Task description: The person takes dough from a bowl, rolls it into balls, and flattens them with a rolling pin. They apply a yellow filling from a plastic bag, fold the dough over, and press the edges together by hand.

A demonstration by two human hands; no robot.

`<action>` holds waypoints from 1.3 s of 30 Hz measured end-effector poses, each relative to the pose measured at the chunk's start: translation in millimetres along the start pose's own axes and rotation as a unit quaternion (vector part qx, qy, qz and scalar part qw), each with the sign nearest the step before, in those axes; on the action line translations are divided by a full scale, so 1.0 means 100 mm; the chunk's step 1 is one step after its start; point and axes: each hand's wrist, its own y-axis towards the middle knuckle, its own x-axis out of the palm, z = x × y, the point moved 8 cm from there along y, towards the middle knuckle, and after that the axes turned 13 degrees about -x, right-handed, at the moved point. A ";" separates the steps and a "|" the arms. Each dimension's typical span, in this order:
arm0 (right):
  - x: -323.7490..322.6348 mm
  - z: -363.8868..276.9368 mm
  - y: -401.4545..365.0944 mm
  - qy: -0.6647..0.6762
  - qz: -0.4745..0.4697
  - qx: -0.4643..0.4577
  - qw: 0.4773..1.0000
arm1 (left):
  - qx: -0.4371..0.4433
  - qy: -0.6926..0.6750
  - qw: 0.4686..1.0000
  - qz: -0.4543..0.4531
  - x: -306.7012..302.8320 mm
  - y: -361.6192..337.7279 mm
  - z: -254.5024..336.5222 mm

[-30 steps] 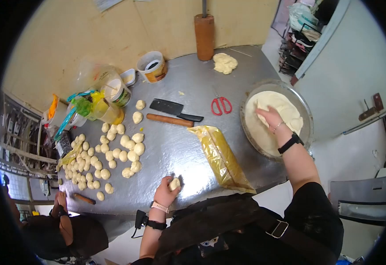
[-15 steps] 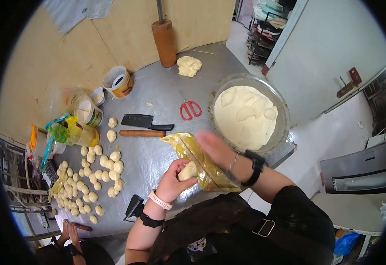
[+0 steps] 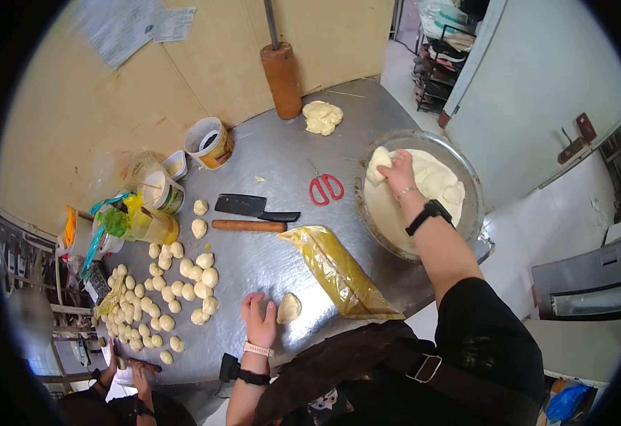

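Observation:
In the large bowl (image 3: 474, 213) at the right, my right hand (image 3: 397, 175) grips a white dough piece (image 3: 379, 165) near the left rim, above more pale dough and flour. My left hand (image 3: 258, 319) rests on the metal table with its fingers apart and nothing in them. Just right of it lies a single dough piece (image 3: 289, 308). A yellow plastic bag (image 3: 339, 273) lies between my two arms. Many small dough balls (image 3: 202, 273) are spread over the left part of the table.
Red-handled scissors (image 3: 326, 190), a black cleaver (image 3: 241, 205) and a wooden rolling pin (image 3: 249, 226) lie mid-table. Tubs (image 3: 209, 143) stand along the wall beside a wooden mallet (image 3: 281, 82) and a dough lump (image 3: 322, 118). A co-worker's hands (image 3: 140, 380) hold a rolling pin at lower left.
My right hand has moved from above the yellow bag into the bowl and taken hold of dough. My left hand has let go of its dough piece, which now lies on the table.

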 end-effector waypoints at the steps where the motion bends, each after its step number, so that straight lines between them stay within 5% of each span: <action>1: 0.12 -0.27 -0.13 0.113 -0.024 0.009 0.993 | -0.011 -0.041 0.998 -0.041 -0.03 0.08 0.16; 3: 0.29 -0.91 -0.50 0.329 -0.075 0.034 0.941 | -0.035 -0.125 0.984 -0.121 -0.11 0.19 0.56; 6: 0.72 -1.49 -1.14 0.461 -0.207 0.107 0.856 | 0.069 -0.256 0.956 -0.129 -0.23 0.32 1.44; 9: 1.07 -1.94 -1.74 0.498 -0.319 0.040 0.805 | 0.129 -0.327 0.926 -0.136 -0.39 0.38 2.15; 16: 1.29 -2.23 -2.35 0.319 -0.408 -0.006 0.855 | 0.227 -0.277 0.930 0.087 -0.97 0.04 2.21; 21: 1.32 -2.44 -2.57 0.136 -0.478 -0.168 0.851 | 0.186 -0.265 0.946 0.034 -1.10 -0.03 1.93; 24: 1.29 -2.46 -2.63 0.202 -0.439 -0.163 0.860 | 0.164 -0.322 0.932 -0.011 -1.11 -0.10 1.83; 27: 1.30 -2.38 -2.69 0.319 -0.434 -0.035 0.842 | 0.163 -0.369 0.913 -0.065 -1.06 -0.19 1.83; 30: 1.31 -2.34 -2.76 0.313 -0.426 0.017 0.849 | 0.188 -0.265 0.946 -0.013 -1.08 -0.24 1.82; 39: 1.26 -2.43 -2.91 0.099 -0.537 -0.048 0.836 | 0.284 -0.022 0.958 0.030 -1.20 -0.47 2.01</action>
